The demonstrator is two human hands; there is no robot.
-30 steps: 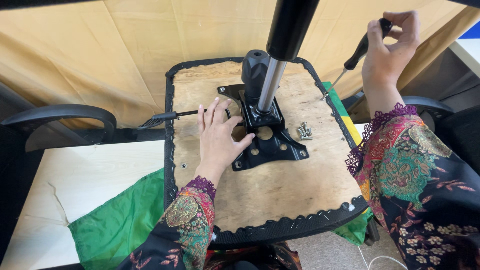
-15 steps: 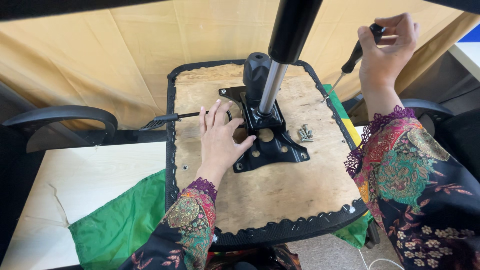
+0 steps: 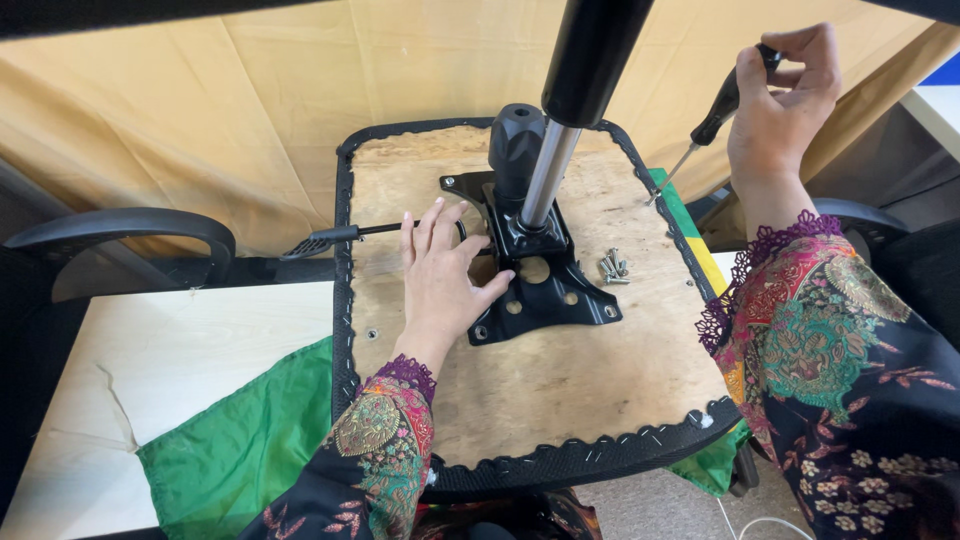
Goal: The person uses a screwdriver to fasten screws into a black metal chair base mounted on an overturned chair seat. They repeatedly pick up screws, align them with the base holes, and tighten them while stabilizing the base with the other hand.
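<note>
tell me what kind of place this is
Probably a makeshift repair or assembly spot, not a proper workshop. An upturned chair seat lies on a white table over green cloth, loose screws beside its black bracket, tan fabric behind.

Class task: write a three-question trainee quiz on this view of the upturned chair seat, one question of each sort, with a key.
1. True or false: the right hand holds a screwdriver.
2. The left hand rests on: A the green cloth, B the black metal plate, C the armrest.
3. Fill in: the loose screws lie on the bare ____ underside of the seat.

Key: 1 true; 2 B; 3 wooden.
</note>
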